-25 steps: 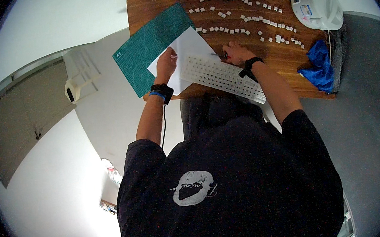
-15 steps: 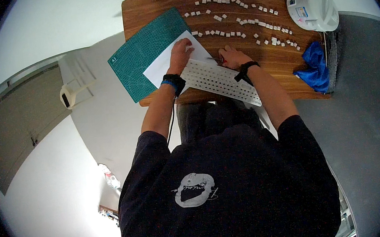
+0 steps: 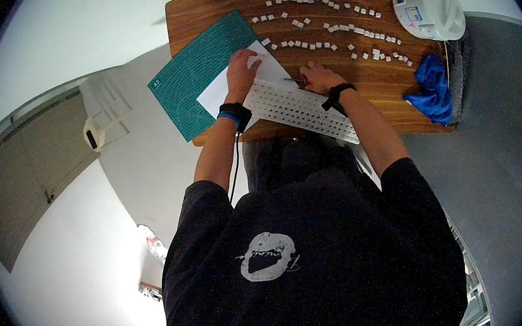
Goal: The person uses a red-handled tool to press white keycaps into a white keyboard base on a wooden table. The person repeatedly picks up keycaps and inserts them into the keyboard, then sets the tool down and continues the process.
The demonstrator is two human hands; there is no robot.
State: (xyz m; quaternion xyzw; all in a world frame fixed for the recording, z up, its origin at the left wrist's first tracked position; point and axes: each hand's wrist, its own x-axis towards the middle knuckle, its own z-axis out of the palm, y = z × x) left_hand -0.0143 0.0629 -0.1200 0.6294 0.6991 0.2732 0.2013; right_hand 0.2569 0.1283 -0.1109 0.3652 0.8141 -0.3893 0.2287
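A white keyboard [image 3: 306,109] with its keycaps off lies slanted on a white sheet of paper [image 3: 216,93] at the front of the wooden table [image 3: 208,8]. My left hand [image 3: 241,70] rests flat on the paper at the keyboard's far left corner, fingers spread. At the keyboard's far edge, my right hand [image 3: 320,77] pinches a small metal tool with a red part [image 3: 301,81]. Several loose white keycaps [image 3: 329,27] lie in rows on the wood beyond both hands.
A green cutting mat [image 3: 198,68] lies under the paper and overhangs the table's left edge. A white helmet [image 3: 428,8] sits at the far right corner, with a crumpled blue cloth [image 3: 430,80] below it. Grey floor surrounds the table.
My left hand has slid from the keyboard's left edge forward onto the paper at the far corner. My right hand stays at the keyboard's far edge.
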